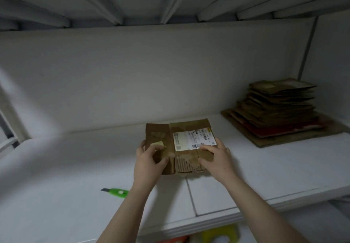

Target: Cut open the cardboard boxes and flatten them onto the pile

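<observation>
Left hand point(149, 160) grips cardboard box point(182, 128) | right hand point(216, 155) apparently grips it | cutter point(117, 192) apart

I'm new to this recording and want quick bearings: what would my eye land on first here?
The left hand and right hand hold a partly flattened cardboard box with a white shipping label at the centre of the white counter. A tall pile of flattened cardboard sits at the back right. A green utility knife lies alone at the front left.
</observation>
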